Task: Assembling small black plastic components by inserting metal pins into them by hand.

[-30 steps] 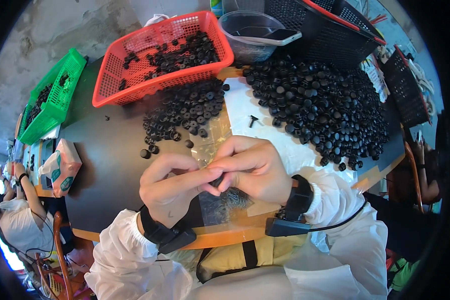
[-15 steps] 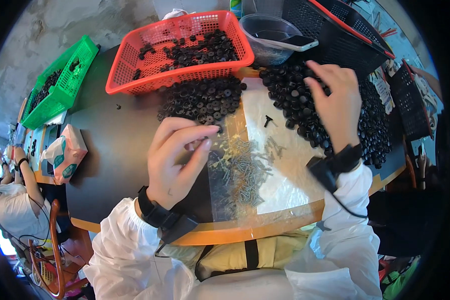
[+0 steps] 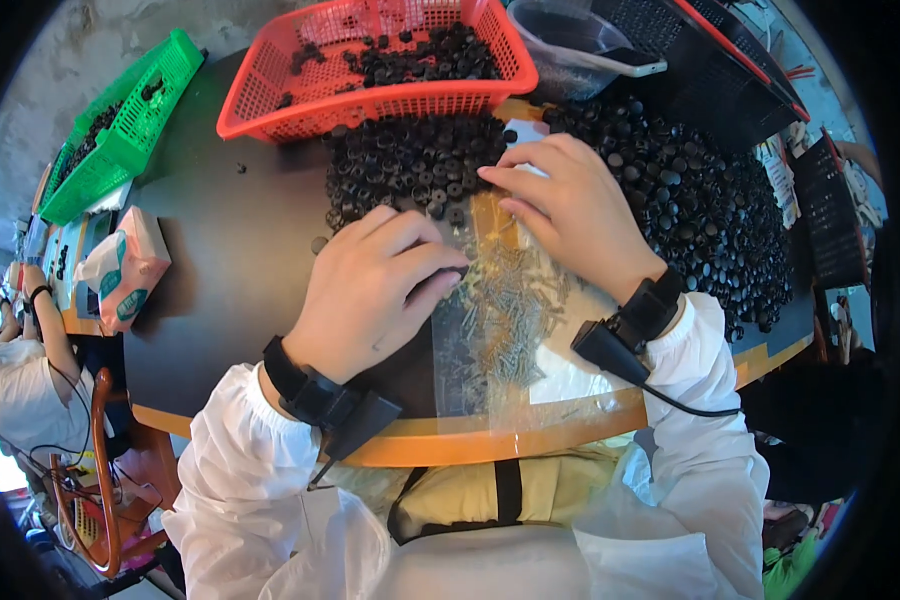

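Nearest you, on the counter (image 3: 235, 320), a loose heap of metal screws (image 3: 515, 340), too many to count, lies on clear plastic (image 3: 458, 395), probably so the small metal stays together within easy reach of both sides.

Your left hand (image 3: 370, 285) hovers at the heap's left edge, its grip pinched on one small black piece (image 3: 461, 269) between thumb and forefinger; a fingertip hold suits so little a part, though its shape is mostly hidden. Your right hand (image 3: 580, 215) is beyond the screws, its grip released: thumb and forefinger stand apart, with nothing seen between them, the forefinger at the edge of a heap of black rings (image 3: 400, 165).

That makes two heaps of black parts, the rings ahead and a heap of black caps (image 3: 695, 195) to the right, seemingly kept separate by kind; neither can be counted. One tissue pack (image 3: 142, 270) sits well to the left.

Farther off stand one red basket (image 3: 390, 97), part-filled with black parts, one clear tub (image 3: 552, 62) with one phone (image 3: 635, 64) across its rim, and, off to the left, one green basket (image 3: 150, 140), also holding black parts.
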